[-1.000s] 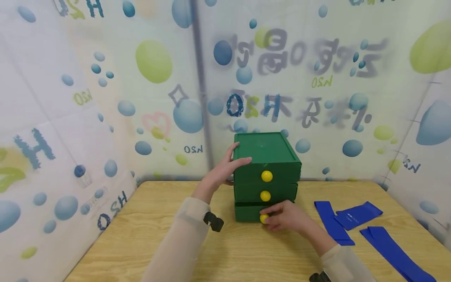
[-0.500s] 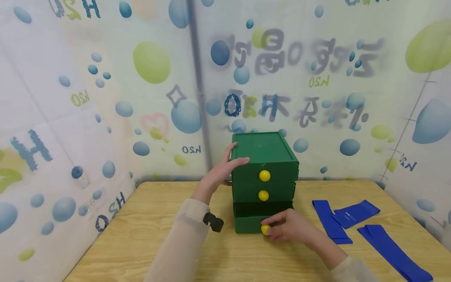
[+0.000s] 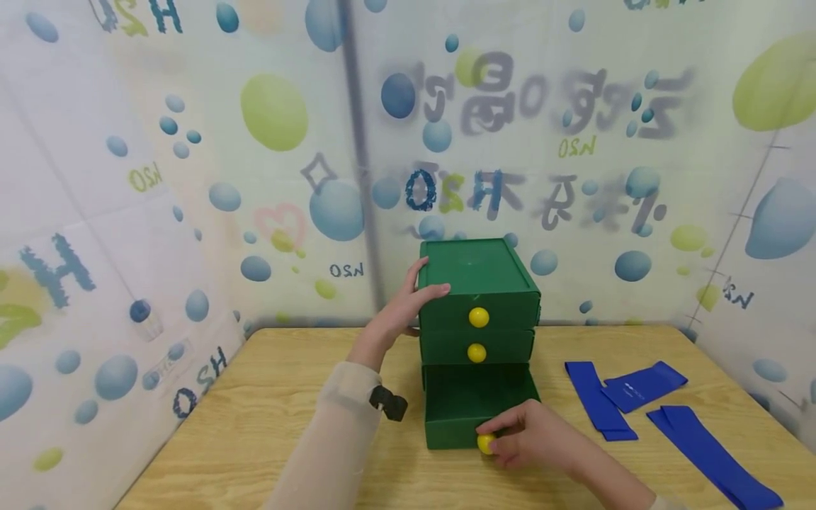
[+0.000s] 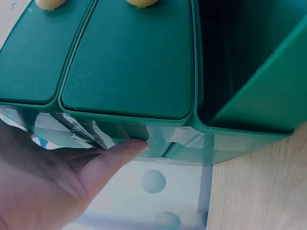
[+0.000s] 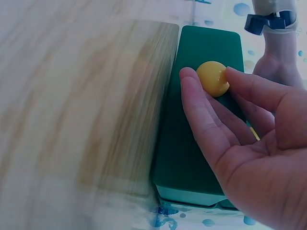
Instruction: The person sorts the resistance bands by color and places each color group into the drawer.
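A green cabinet of three stacked drawers point(image 3: 478, 265) stands on the table, each drawer fronted by a round yellow knob. Its bottom drawer point(image 3: 449, 433) is pulled well out, and the part of its inside that shows holds nothing. Between thumb and fingers, my right hand point(image 3: 538, 435) pinches the bottom drawer's knob point(image 5: 213, 79). My left hand point(image 3: 401, 308) rests against the cabinet's left side, thumb by the upper front edge and fingers spread. In the left wrist view the thumb point(image 4: 117, 155) lies along the taped side wall.
To the right lie several flat blue bands point(image 3: 644, 387), two of them overlapping and one point(image 3: 714, 453) nearer the front edge. The wooden table point(image 3: 287, 397) reaches back to a white curtain point(image 3: 287, 212) printed with blue and green dots.
The bottom drawer has slid forward from slightly ajar to well out, with my right hand drawing its knob toward me. My left hand has stayed on the cabinet's side.
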Available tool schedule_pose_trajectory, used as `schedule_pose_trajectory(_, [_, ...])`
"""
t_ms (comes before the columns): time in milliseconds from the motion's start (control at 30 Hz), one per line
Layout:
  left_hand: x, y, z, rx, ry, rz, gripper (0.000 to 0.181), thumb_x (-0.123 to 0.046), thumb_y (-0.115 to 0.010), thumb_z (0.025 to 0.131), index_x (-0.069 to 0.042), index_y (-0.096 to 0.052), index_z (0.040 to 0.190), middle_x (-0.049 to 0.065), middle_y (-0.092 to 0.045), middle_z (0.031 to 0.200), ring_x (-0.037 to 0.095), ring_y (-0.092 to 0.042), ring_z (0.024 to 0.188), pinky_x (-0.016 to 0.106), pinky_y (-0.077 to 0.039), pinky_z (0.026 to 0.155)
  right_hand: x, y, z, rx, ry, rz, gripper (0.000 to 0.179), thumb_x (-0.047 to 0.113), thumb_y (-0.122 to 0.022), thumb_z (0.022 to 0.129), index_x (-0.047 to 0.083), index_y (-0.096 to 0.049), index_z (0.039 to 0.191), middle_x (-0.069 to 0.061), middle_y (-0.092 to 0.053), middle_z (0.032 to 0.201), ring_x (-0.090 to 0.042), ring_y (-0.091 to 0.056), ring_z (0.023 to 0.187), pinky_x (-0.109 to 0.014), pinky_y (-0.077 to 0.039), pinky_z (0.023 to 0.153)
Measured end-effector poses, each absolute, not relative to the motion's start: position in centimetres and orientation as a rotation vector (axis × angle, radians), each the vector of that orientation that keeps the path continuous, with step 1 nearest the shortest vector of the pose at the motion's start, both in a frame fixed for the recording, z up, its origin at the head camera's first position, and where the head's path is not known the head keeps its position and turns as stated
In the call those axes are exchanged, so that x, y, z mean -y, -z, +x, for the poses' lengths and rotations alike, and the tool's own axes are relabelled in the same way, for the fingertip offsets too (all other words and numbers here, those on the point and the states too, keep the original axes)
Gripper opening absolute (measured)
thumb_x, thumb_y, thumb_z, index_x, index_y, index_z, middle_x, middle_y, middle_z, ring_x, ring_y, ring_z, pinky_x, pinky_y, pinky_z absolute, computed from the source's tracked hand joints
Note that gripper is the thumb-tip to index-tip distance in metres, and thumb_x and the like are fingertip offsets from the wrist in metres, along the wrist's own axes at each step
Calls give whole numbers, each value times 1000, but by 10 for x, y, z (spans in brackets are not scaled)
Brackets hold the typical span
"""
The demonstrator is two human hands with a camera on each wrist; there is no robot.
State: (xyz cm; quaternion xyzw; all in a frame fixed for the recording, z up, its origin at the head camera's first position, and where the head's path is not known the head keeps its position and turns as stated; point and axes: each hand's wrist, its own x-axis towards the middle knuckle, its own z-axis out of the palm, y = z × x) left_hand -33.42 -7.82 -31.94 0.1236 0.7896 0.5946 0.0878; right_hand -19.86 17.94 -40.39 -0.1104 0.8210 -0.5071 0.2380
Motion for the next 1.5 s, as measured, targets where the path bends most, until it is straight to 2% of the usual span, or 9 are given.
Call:
schedule_pose_trajectory(267, [78, 321, -334, -2342, -1774, 380, 84, -63, -66, 96, -62, -13, 162, -1, -4, 181, 50, -35, 156, 80, -45, 107, -180, 402, -196, -2202, 1382, -286, 29, 10, -73, 99, 4, -77, 127, -6, -80, 104, -20, -76, 86, -39, -67, 81])
schedule_pose_trajectory(600, [78, 323, -333, -2350, -1789, 400, 77, -66, -63, 97, -57, -20, 161, 0, -8, 181, 48, -36, 155, 83, -43, 106, -180, 403, -197, -2193, 1405, -286, 30, 10, -72, 100, 4, -76, 129, -7, -78, 103, -20, -76, 87, -40, -67, 81])
schedule_pose_trajectory(867, [77, 324, -332, -2359, -1794, 411, 76, -66, -61, 98, -58, -19, 161, -1, -6, 181, 46, -35, 156, 82, -42, 107, -184, 398, -195, -2153, 1384, -330, 33, 11, -70, 101, 2, -73, 133, -8, -79, 110, -22, -77, 90, -40, -67, 83])
schedule_pose_trajectory(1200, [76, 323, -330, -2357, -1777, 409, 78, -67, -61, 98, -58, -16, 161, 1, -7, 181, 45, -36, 156, 80, -44, 108, -183, 392, -185, -2171, 1299, -316, 32, 15, -72, 102, 6, -75, 132, -5, -78, 111, -20, -75, 88, -38, -66, 84])
schedule_pose_trajectory(1333, [78, 324, -331, -2358, -1780, 405, 78, -68, -61, 97, -58, -16, 161, -1, -4, 181, 46, -37, 155, 81, -44, 107, -194, 379, -182, -2177, 1307, -356, 32, 16, -70, 103, 4, -74, 132, -8, -79, 110, -23, -75, 90, -41, -66, 84])
schedule_pose_trajectory(1500, [79, 324, -331, -2357, -1783, 408, 79, -68, -61, 97, -58, -16, 161, -1, -3, 181, 48, -38, 153, 82, -43, 107, -231, 348, -188, -2242, 1302, -449, 34, 16, -69, 104, -3, -71, 132, -12, -79, 108, -27, -76, 93, -45, -67, 85])
